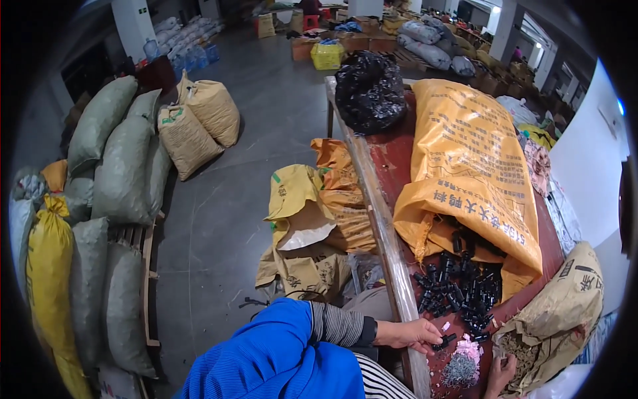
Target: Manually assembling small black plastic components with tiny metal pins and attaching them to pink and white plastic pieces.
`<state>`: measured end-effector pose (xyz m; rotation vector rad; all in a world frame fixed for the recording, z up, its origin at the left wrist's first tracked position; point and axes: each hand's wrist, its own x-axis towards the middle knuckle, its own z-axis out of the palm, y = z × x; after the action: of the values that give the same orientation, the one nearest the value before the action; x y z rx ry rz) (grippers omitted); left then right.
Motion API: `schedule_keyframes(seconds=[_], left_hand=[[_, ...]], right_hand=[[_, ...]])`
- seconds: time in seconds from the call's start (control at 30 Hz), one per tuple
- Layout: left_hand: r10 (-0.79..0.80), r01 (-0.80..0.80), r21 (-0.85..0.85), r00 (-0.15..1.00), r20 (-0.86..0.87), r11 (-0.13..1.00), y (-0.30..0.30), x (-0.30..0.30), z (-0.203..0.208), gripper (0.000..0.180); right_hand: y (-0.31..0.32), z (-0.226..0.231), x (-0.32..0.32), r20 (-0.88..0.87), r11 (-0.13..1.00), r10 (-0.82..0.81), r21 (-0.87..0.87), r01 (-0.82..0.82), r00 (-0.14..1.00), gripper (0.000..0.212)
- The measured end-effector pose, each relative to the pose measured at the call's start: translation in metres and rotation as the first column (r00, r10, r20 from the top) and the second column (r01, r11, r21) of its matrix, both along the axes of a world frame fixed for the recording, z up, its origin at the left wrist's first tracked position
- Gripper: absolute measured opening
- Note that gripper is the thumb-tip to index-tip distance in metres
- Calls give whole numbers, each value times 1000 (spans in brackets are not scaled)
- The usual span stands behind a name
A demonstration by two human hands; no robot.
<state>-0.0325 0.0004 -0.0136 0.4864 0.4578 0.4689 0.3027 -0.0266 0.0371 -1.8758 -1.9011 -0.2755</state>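
Note:
My left hand [420, 334] reaches over the wooden edge of the red table and pinches a small black plastic part [444, 342]. Just beyond it, a heap of similar black plastic parts [458, 289] spills from the mouth of an orange woven sack [468, 159]. Beside that hand lie a small pile of pink pieces [469, 350] and a pile of small grey metal pieces [460, 371]. My right hand [500, 377] is at the lower right, fingers curled together, by the open mouth of a tan sack [565, 299] of small brownish pieces [541, 356]. Whatever its fingers hold is hidden.
A black plastic bag [370, 92] sits at the table's far end. Empty-looking yellow and orange sacks [302, 199] lie on the floor left of the table. Full grey-green sacks [123, 169] are stacked on a pallet [150, 279] further left, with two tan sacks [199, 123] nearby.

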Motion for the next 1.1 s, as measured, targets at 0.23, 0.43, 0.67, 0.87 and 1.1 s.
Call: schedule_keyframes(seconds=[0.23, 0.43, 0.67, 0.87, 1.1], left_hand=[[32, -33, 39, 999, 14, 999, -6, -26, 5, 19], [-39, 34, 68, 996, 84, 997, -9, -36, 14, 20], [-142, 138, 46, 984, 104, 989, -14, -43, 5, 18], [-181, 181, 8, 979, 98, 983, -19, -40, 2, 19], [-186, 190, -16, 975, 124, 982, -31, -35, 10, 20]], right_hand=[[-16, 43, -113, -558, 945, -25, -283, -162, 830, 22], [-27, 32, -182, -204, 889, 430, -75, -452, 880, 19], [-44, 14, -207, -650, 787, 222, -321, -527, 727, 18], [-66, 13, -213, -803, 808, 27, -333, -486, 595, 13], [-87, -8, -186, -857, 763, -50, -364, -534, 513, 19]])
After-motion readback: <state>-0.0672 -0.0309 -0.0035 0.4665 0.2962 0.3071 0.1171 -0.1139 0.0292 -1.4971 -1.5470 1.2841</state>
